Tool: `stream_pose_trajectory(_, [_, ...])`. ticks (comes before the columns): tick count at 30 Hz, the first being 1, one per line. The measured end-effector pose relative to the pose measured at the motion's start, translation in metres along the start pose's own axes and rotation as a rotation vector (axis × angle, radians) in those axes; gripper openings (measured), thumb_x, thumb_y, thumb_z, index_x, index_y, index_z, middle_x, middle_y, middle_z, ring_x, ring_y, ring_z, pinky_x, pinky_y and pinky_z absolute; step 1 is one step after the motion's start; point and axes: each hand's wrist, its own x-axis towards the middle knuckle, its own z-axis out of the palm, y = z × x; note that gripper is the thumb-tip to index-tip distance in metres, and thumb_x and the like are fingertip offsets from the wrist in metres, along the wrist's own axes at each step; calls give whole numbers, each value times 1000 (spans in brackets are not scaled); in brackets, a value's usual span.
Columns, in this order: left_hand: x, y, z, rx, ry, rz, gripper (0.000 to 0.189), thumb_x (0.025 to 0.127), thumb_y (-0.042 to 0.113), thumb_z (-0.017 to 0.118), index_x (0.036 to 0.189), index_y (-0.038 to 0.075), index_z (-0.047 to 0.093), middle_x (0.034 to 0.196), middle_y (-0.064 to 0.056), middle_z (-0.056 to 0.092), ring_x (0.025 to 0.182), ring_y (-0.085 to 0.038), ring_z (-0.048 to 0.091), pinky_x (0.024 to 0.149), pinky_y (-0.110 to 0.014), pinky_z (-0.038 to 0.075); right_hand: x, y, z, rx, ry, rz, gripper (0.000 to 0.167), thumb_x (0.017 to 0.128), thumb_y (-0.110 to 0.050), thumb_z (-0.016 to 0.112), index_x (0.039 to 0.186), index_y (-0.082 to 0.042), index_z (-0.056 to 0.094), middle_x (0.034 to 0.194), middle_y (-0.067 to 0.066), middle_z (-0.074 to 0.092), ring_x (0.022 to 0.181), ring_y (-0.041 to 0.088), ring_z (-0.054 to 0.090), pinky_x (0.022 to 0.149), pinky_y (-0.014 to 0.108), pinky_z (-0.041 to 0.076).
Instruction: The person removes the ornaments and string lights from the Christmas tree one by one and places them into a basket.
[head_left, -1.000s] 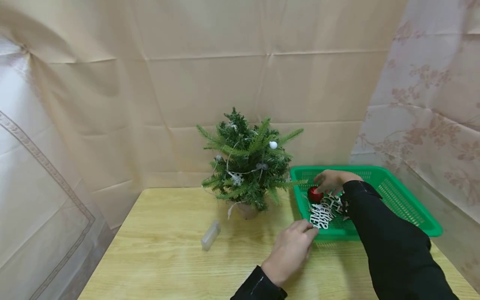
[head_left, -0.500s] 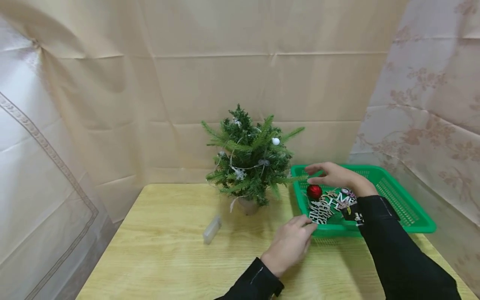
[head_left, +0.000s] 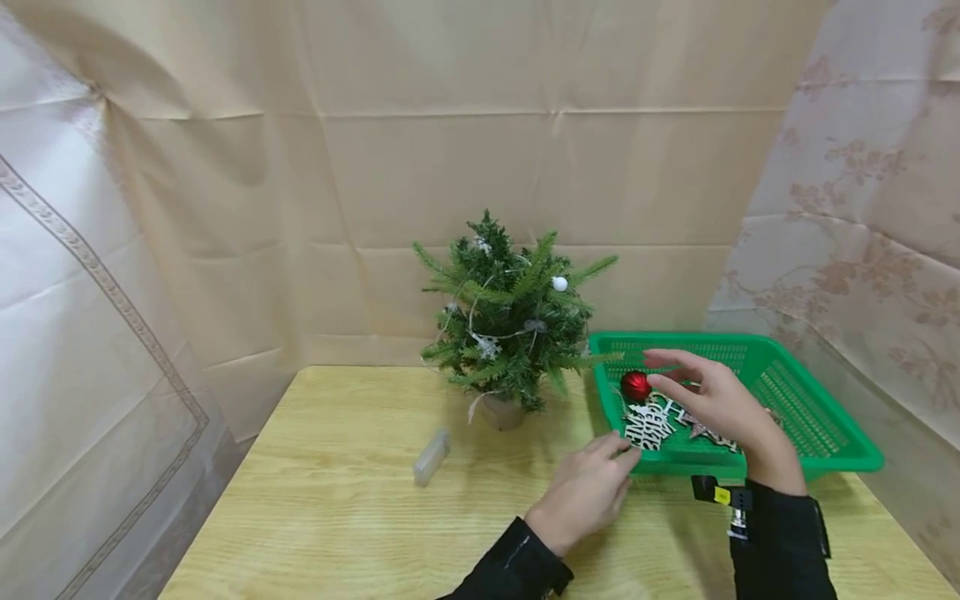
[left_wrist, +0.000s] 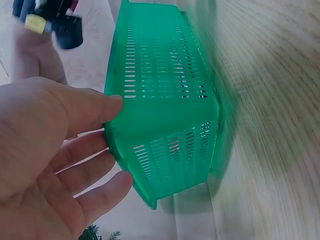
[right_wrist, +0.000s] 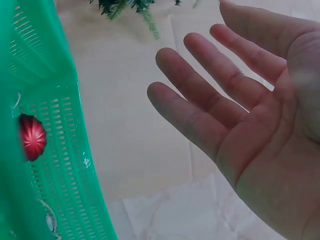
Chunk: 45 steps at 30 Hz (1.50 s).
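A green plastic basket (head_left: 795, 358) sits at the table's right side. My left hand (head_left: 581, 496) holds its near left corner, thumb on the outer wall and fingers at the rim (left_wrist: 111, 142). Over the basket hovers my right hand (head_left: 723, 408), its fingers extended and nothing held, as the right wrist view confirms. Just left of those fingertips lies a red ball ornament (head_left: 636, 386) inside the basket. White letter-shaped ornaments (head_left: 648, 427) and a glittery star (head_left: 697, 427) lie nearer the front, partly covered from view by the right hand.
Left of the basket stands a small Christmas tree (head_left: 517, 308) wound with a light string, bearing a white ball (head_left: 559, 283) and a snowflake (head_left: 487, 346). A translucent box (head_left: 431, 458) lies on the wooden table (head_left: 337, 500). Beige cloth hangs behind.
My right hand has risen off the red ball and drawn back toward me, its fingers spreading. The ball remains in the basket. My left hand stays at the basket corner.
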Motion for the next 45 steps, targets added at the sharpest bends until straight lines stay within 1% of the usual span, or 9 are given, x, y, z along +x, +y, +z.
stream_pose_trajectory(4, [0,1,1,-9,-7,-10,35,97,25,71,131,16,69,132,0,65,130,-16,56,101,-21,47,-12,4,6,49,62,-10,41,104,-19,62,144,-13,56,133,13,62,94,5,63,61,29,55])
stream_pose_trajectory(8, [1,1,1,-23,-9,-16,37,96,24,72,132,16,68,134,0,64,131,-16,55,102,-22,47,-16,3,10,67,94,-19,41,103,-17,63,143,-15,57,127,9,63,82,9,62,49,32,52])
stream_pose_trajectory(15, [-1,0,5,-37,-4,-9,39,95,23,74,132,14,68,134,-2,64,132,-17,55,102,-22,47,-13,2,20,56,122,-45,37,102,-16,63,139,-14,60,129,10,65,99,8,67,77,20,55])
stream_pose_trajectory(22, [-2,-2,-2,-62,20,18,35,95,23,73,129,12,70,130,-3,66,129,-17,57,110,-25,40,-6,-1,32,38,155,-27,36,104,-21,61,138,-10,61,123,13,69,104,3,63,87,13,49])
stream_pose_trajectory(25, [-3,-9,-23,-92,94,18,29,95,20,73,123,12,73,124,-3,68,120,-16,61,108,-24,42,-4,-7,32,69,192,11,38,106,-27,57,141,-13,60,129,10,66,111,4,59,87,13,47])
stream_pose_trajectory(29, [-6,-25,-67,-126,244,-17,24,93,18,74,116,10,75,116,-3,71,109,-15,65,101,-22,48,0,-17,28,139,220,59,41,107,-32,53,145,-17,56,134,9,63,116,6,55,83,18,48])
stream_pose_trajectory(36, [-10,-78,-147,-81,418,-149,19,91,14,76,108,6,76,106,-8,73,96,-22,68,84,-31,58,30,-45,11,66,158,47,45,106,-39,54,144,-15,58,133,9,64,116,25,59,84,30,50])
stream_pose_trajectory(41, [-19,-117,-177,-15,415,-291,17,91,13,76,104,2,77,98,-13,74,77,-25,69,66,-35,59,60,-63,0,-46,54,25,47,106,-40,55,140,-9,60,130,14,67,110,31,64,82,45,53])
stream_pose_trajectory(45, [-21,-138,-187,-89,315,-370,19,95,14,72,107,1,77,97,-14,75,49,-16,56,53,-33,51,78,-73,-3,-121,-41,55,47,105,-37,58,139,-5,61,126,18,67,110,34,65,88,52,54])
